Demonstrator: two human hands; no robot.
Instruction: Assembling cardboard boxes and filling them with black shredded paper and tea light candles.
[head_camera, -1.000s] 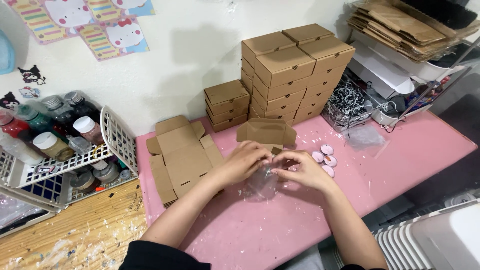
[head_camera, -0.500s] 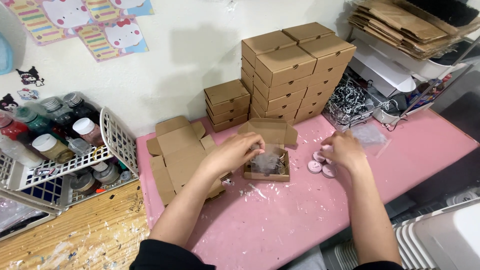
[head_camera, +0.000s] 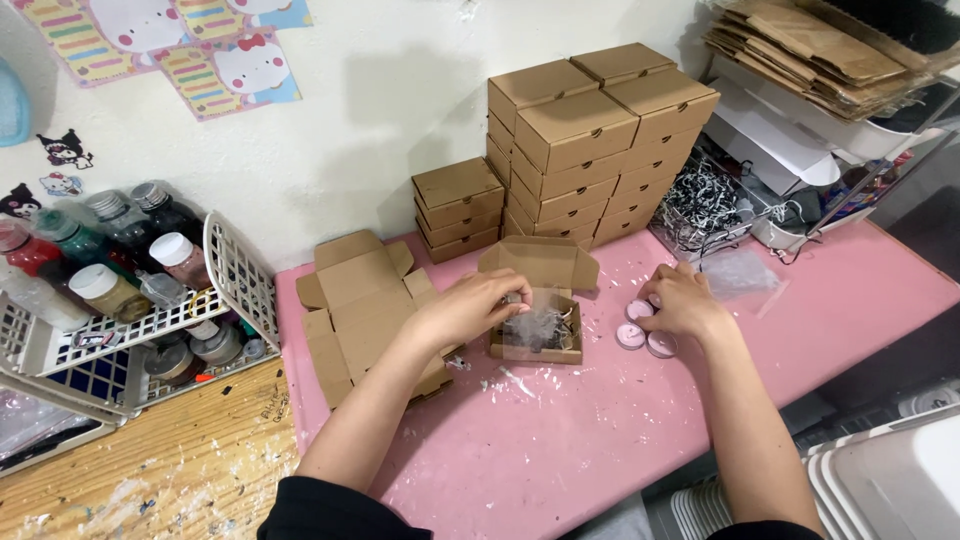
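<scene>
— Pink table (head_camera: 600, 440), boxes stacked far behind?
— Yes. Our left hand (head_camera: 470, 310) curls loosely into the open box (head_camera: 537, 335), touching clear wrap; our right hand (head_camera: 685, 300) rests bent fingers on pink tins (head_camera: 632, 336).

The left hand (head_camera: 470, 308) covers part of the small open box (head_camera: 538, 335) so the crinkly clear thing inside is too blurry to tell, the right hand (head_camera: 683, 302) hides some of the little pink rounds (head_camera: 631, 336), and the picture's edge cuts off the white basket (head_camera: 240, 285)
</scene>
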